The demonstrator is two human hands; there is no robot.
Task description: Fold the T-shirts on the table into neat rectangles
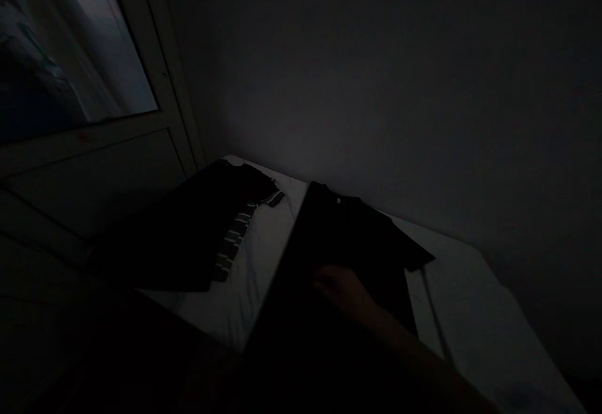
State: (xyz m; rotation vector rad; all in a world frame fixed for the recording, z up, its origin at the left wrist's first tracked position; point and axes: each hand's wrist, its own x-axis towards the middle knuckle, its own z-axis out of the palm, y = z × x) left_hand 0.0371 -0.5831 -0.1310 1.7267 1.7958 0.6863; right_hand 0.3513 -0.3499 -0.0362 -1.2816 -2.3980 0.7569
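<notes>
Fingers: the fingers (323,283) of the right hand lie close together on the cloth, with no pinch to be seen, though the dim light hides how each one bends.
Right hand: the right hand (343,290) rests palm-down on the lower middle of the T-shirt, a dark shape against darker fabric.
Forearm: the bare forearm (404,345) runs from the hand down toward the lower right corner of the view, fading into shadow.
T-shirt: a black T-shirt (357,226) lies flat and spread out under the hand, on the right part of the sheet. Its matte cotton looks smooth, one short sleeve points right, and its lower part disappears into shadow.
Neck label: a small pale neck label (337,200) shows at the collar, at the far end of the T-shirt.
Striped garment: a dark garment (179,232) lies flat to the left, well apart from the hand, with a band of pale stripes (232,235) along its right edge.
Sheet: a white, softly creased sheet (470,320) lies under both garments, with a strip of it showing between them.
Wall: a plain matte wall (376,88) rises behind the sheet.
Door: a pale panelled door with a glass pane (70,44) stands at the upper left.
</notes>
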